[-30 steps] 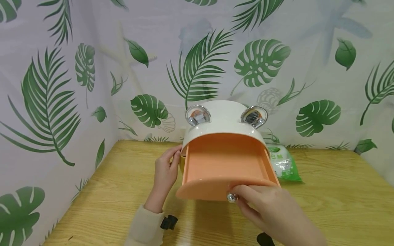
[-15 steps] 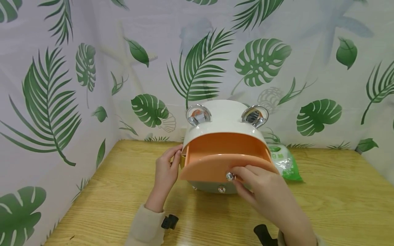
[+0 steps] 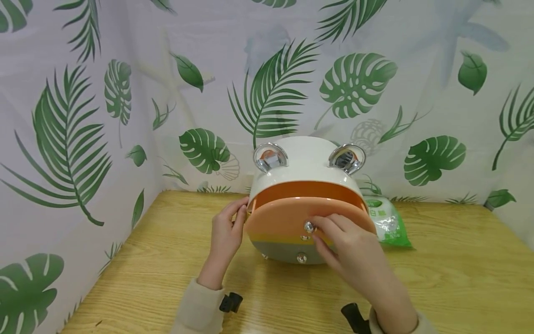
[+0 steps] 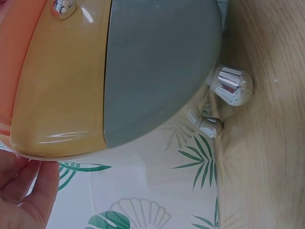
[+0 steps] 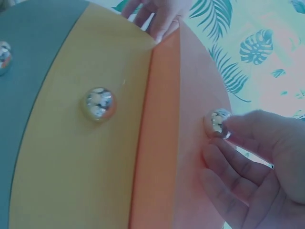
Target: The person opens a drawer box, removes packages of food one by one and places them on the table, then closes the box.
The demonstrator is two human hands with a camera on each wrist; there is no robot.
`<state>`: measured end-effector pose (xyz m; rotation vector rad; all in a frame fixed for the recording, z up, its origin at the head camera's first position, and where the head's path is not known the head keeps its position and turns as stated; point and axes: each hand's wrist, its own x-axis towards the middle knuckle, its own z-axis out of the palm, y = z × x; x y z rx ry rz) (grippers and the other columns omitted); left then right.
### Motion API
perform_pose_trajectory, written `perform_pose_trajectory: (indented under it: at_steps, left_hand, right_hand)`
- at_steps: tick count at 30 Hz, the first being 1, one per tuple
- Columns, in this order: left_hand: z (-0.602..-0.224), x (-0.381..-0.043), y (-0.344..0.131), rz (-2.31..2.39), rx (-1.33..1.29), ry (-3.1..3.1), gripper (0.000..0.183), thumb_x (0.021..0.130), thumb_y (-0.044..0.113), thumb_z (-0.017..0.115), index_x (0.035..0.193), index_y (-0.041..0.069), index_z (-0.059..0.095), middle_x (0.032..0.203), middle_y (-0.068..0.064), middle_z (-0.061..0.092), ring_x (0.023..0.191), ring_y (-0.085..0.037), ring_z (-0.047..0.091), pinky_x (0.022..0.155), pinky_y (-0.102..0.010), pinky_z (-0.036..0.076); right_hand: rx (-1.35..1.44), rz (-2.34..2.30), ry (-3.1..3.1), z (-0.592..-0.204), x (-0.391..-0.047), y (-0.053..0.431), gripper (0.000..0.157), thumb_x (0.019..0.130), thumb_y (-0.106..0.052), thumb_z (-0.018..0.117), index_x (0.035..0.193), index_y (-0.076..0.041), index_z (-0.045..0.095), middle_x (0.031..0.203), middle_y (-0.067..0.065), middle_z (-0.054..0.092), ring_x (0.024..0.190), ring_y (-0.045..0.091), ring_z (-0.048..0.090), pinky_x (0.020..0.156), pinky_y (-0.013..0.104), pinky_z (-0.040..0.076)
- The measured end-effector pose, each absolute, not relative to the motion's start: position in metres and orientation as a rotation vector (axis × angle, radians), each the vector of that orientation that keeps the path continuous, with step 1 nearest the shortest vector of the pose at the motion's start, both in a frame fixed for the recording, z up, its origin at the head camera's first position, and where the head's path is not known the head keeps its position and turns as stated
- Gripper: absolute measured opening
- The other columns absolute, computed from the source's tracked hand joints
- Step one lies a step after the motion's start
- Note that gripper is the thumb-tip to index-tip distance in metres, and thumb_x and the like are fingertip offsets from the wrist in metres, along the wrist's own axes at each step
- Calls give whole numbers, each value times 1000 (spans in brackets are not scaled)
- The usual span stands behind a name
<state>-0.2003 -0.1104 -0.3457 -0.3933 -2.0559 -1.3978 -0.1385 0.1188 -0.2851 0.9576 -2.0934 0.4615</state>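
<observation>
A rounded storage box with a white top shell (image 3: 306, 160) and chrome-rimmed eye shapes stands on the table. Its orange top drawer (image 3: 277, 218) is pulled part of the way out, with a dark gap above the front. Below lie a yellow drawer (image 4: 71, 90) and a grey-green drawer (image 4: 152, 67), both flush. My right hand (image 3: 354, 253) pinches the silver knob (image 5: 218, 123) of the orange drawer between thumb and forefinger. Against the box's left side rests my left hand (image 3: 225, 234), fingers fairly straight along the shell's edge.
A green and white plastic packet (image 3: 388, 222) lies behind the box on the right. The wooden table (image 3: 137, 287) meets leaf-printed cloth walls at the back and left. Small silver feet (image 4: 231, 85) hold the box up.
My right hand has pushed the orange drawer inward, away from me; its interior is mostly covered now, and the lower drawers have come into view. My left hand stays at the box's side.
</observation>
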Motion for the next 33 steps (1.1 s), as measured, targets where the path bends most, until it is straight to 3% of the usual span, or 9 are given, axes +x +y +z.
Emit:
perform_pose_trajectory:
  at_steps: [4,8,11,19,33]
  left_hand:
    - [-345,-200,-110,-1413,-376,-2071,22,89,6,52,105,-5,62,103,-16,61,95,-27,57,67,-32,52]
    - [-345,-200,-110,-1426,-363,-2078,22,89,6,52,106,-4,62,104,-16,61,96,-27,57,68,-33,52]
    - [-346,-200,-110,-1427,-363,-2074,22,89,6,52,105,-4,62,103,-16,61,95,-27,58,66,-31,52]
    - [-346,-201,-109,-1412,-359,-2067,20,88,4,52,104,-3,63,102,-15,62,90,-24,59,63,-28,53]
    - [-345,-200,-109,-1428,-342,-2078,21,89,4,52,105,-3,63,102,-14,62,93,-23,58,64,-29,53]
  right_hand:
    - [943,482,-2123,-288,-143,119,41,95,-32,31,101,-7,62,86,0,58,70,12,51,53,24,45]
    - [937,503,-2139,-291,-148,118,20,88,-11,55,106,-5,60,89,3,57,73,15,52,56,26,47]
    - [922,491,-2138,-294,-151,117,39,71,10,64,107,-3,60,90,5,56,73,16,53,55,26,48]
    - [874,460,-2210,-299,-156,118,52,67,18,53,114,-3,56,97,8,54,80,20,51,53,26,46]
    - [858,455,-2277,-303,-162,118,64,61,23,52,121,0,50,103,13,52,94,25,48,71,34,48]
